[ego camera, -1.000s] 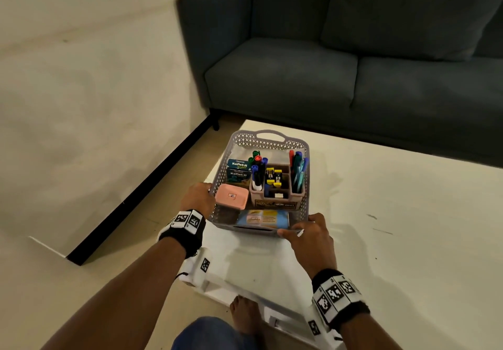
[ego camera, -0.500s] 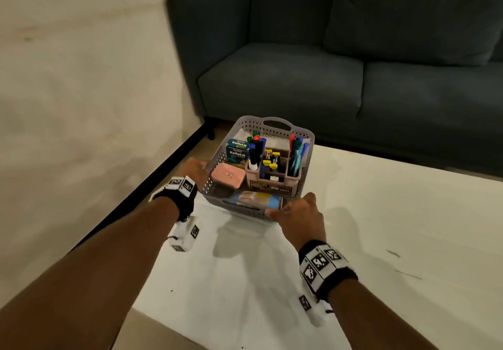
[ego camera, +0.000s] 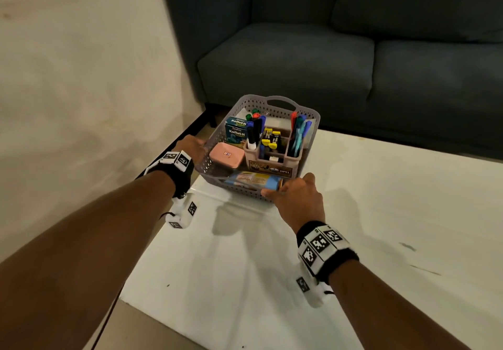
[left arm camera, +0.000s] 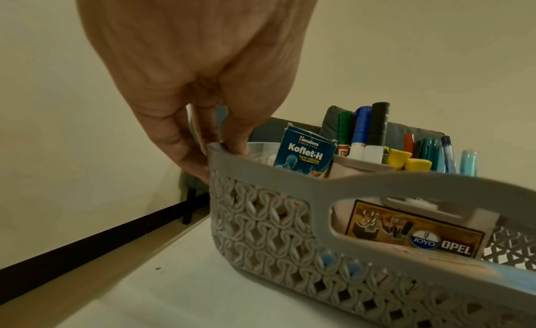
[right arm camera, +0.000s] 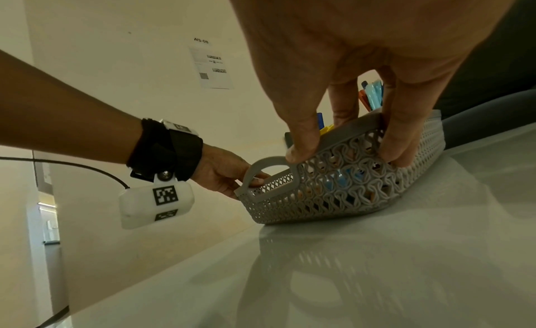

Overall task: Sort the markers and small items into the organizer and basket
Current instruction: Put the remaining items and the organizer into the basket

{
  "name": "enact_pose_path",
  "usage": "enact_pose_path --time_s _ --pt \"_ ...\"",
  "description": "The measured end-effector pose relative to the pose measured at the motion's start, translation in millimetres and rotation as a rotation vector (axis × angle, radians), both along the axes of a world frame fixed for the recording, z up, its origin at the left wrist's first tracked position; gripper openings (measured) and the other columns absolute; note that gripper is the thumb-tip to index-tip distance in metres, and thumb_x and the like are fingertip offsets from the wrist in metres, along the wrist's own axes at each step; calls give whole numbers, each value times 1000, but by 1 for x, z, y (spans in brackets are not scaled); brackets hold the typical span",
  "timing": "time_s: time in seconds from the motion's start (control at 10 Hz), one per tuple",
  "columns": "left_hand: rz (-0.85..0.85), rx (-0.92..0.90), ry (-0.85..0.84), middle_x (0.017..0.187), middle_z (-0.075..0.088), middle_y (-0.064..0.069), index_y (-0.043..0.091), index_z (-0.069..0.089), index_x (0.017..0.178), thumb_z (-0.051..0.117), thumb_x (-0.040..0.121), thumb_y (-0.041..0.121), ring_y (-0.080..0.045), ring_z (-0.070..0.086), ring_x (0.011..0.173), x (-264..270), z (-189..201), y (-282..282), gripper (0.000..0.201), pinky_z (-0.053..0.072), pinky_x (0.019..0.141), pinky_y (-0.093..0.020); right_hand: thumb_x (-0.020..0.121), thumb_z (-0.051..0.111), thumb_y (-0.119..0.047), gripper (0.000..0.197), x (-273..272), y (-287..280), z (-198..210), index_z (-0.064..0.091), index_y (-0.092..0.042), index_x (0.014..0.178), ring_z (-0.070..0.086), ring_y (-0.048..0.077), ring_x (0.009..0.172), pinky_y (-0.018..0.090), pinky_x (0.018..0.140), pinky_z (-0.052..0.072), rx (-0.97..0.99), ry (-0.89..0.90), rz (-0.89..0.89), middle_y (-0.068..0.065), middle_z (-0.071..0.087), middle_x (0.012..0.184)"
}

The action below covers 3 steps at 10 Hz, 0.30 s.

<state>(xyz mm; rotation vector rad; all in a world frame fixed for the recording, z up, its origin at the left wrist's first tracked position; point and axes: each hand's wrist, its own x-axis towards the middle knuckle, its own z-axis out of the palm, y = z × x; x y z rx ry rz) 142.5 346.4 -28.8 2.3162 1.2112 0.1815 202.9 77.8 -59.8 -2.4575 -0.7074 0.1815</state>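
Observation:
A grey lattice basket (ego camera: 215,142) sits at the far left corner of the white table (ego camera: 272,281). It holds a beige organizer (ego camera: 269,164) with upright markers (ego camera: 255,127) and pens (ego camera: 298,132), a pink case (ego camera: 226,155), a Koflet-H box (ego camera: 236,130) and a blue-yellow packet (ego camera: 253,181). My left hand (ego camera: 192,147) grips the basket's left rim (left arm camera: 220,151), fingers curled over the edge. My right hand (ego camera: 296,197) grips the near right corner, thumb and fingers clamped on the wall (right arm camera: 333,195). The left hand (right arm camera: 223,174) also shows in the right wrist view.
A dark blue-grey sofa (ego camera: 299,58) stands just beyond the table's far edge. A pale wall (ego camera: 81,77) with a black skirting strip (left arm camera: 101,236) runs along the left. The table's left edge (ego camera: 152,246) drops off beside my left forearm.
Both arms have stretched out, and the basket has moved away from me toward the sofa. The view has risen and pulled back. Both hands keep their grip on the basket.

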Motion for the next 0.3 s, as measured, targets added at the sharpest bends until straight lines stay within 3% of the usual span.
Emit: enact_pose_path --time_s 0.2,0.3 --pt "-18 -4 71 134 61 -14 21 63 131 56 95 27 -36 56 123 -2 -2 5 37 43 102 -35 85 67 -53 46 -5 -4 5 68 -16 111 52 19 77 27 73 45 70 52 27 4 42 108" --pt "-26 14 116 138 57 -15 19 57 137 56 95 22 -37 54 125 -3 0 5 42 43 104 -37 86 66 -51 45 -7 -14 8 65 -21 119 61 23 85 26 75 47 124 57 43 3 46 109"
